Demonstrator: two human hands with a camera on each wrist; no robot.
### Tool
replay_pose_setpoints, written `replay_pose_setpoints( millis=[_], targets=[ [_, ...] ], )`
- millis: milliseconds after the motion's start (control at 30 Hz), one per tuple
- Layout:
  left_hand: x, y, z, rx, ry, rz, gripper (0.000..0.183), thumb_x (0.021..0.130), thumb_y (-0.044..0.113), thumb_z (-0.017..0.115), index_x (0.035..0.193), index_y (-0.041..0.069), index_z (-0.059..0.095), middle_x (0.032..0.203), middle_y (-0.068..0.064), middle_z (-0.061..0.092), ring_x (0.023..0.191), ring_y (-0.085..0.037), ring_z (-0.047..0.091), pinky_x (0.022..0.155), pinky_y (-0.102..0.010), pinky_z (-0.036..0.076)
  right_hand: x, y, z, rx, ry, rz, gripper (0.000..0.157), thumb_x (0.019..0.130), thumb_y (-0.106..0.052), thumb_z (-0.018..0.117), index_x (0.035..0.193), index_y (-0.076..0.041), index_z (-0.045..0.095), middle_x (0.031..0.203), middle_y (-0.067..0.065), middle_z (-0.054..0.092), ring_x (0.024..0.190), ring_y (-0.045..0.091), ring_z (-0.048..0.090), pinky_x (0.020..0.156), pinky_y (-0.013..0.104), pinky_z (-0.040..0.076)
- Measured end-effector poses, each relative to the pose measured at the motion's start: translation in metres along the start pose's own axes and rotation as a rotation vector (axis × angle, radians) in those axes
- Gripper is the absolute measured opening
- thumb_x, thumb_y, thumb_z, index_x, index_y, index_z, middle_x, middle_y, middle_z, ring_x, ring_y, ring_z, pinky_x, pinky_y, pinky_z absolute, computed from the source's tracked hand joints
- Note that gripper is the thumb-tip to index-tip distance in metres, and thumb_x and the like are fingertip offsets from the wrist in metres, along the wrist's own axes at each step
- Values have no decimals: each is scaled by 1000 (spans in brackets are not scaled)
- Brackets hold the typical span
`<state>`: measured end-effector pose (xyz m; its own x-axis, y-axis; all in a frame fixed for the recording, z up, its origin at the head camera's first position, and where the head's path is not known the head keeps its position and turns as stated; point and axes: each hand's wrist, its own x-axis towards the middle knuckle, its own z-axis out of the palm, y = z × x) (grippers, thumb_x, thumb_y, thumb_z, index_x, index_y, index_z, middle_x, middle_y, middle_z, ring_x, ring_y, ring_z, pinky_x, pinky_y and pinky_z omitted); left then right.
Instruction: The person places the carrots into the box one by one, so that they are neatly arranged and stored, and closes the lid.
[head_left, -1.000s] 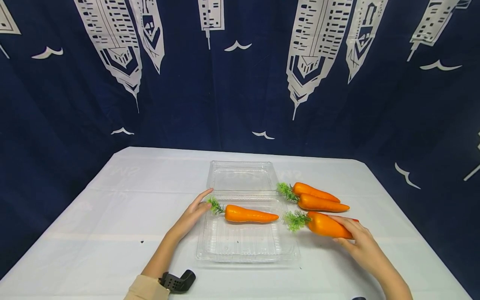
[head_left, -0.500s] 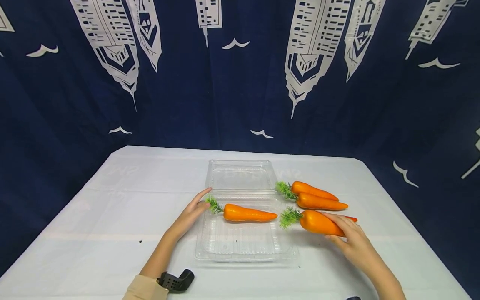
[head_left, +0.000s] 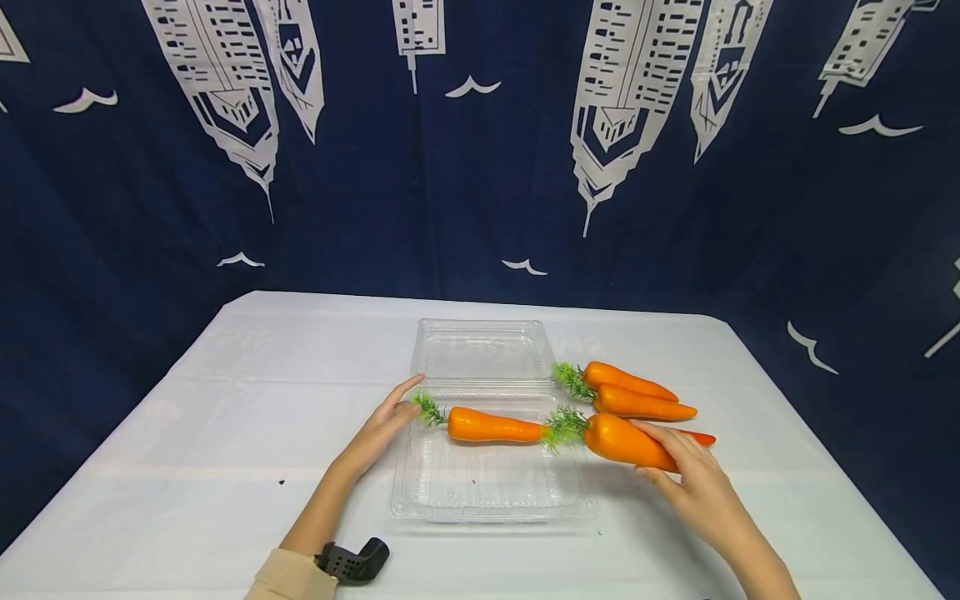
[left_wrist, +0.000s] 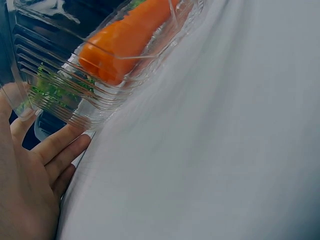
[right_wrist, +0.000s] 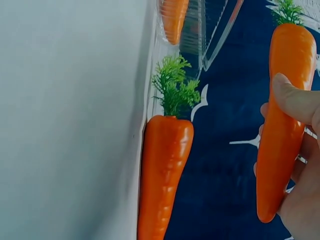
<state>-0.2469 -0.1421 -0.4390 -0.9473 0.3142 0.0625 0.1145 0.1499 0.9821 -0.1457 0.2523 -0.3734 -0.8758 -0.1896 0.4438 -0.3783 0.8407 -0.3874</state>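
Head view: my R hand [head_left: 701, 487], lower right of frame, grips a big orange carrot [head_left: 626, 440] w/ a frilly green top, thumb on the near side, fingers over the far side. Carrot's held right of ctr, leafy end pointing left; its leaves overlap the tip of the boxed carrot [head_left: 491, 426] from this angle; can't tell if they touch. That one lies approx. horiz. in a clear plastic box [head_left: 487, 492], ctr of frame, leaves to the left. The box's clear lid [head_left: 480, 354] is laid back above it.

My L hand [head_left: 382, 429], left of ctr, has fingers spread apart, tips at the box's ridged left side, near those leaves. On that wrist: black band [head_left: 352, 562] & tan sleeve [head_left: 292, 577], btm left.

Upper right of box, two more carrots [head_left: 645, 403] lie side by side; another's reddish tip [head_left: 705, 438] pokes out past my R fingers. All on a white-covered table [head_left: 225, 433]; behind, a navy cloth [head_left: 450, 183] w/ white bldg. prints.
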Motion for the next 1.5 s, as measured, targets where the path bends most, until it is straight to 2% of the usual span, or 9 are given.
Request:
replay_pose_setpoints(
  millis=[233,367,467,633,1167,1500],
  targets=[
    [0,1,0,0,0,3,50,93,34,45,140,34,28,124,-14,55,112,-27,54,103,-55,31,4,-7,3,-19,30,-67,57,71,-8,74,123,-16,53,116,8,59,104,27,50,83,49,39],
    [-4,11,1,-5,-15,-2,51,95,30,44,142,29,26,126,-17,53,115,-30,51,106,-56,25,6,-10,8,-33,50,-114,59,69,-7,75,123,-16,53,114,4,59,102,25,52,83,46,39],
    [-4,12,1,-1,-14,-6,50,95,28,43,142,27,26,127,-18,53,117,-32,49,107,-58,21,7,-14,11,-45,59,-136,60,68,-8,75,123,-16,53,113,3,60,100,24,52,83,45,39],
    [0,1,-1,17,1,1,50,94,32,45,141,31,28,125,-15,54,118,-30,49,107,-58,20,11,-20,16,-58,45,-157,61,69,-9,75,125,-19,52,115,3,60,103,25,53,83,45,40],
    [0,1,-1,17,4,-1,48,94,34,45,139,35,30,128,-15,53,120,-31,47,108,-59,18,22,-30,19,-94,43,-244,61,68,-11,76,124,-18,53,115,1,59,108,21,52,88,42,40],
    [1,0,-1,16,3,7,49,94,33,45,141,32,29,125,-16,55,118,-31,48,108,-58,19,30,-37,22,-80,11,-243,57,71,-14,75,124,-17,53,117,3,60,111,25,52,90,45,41]
  ],
)
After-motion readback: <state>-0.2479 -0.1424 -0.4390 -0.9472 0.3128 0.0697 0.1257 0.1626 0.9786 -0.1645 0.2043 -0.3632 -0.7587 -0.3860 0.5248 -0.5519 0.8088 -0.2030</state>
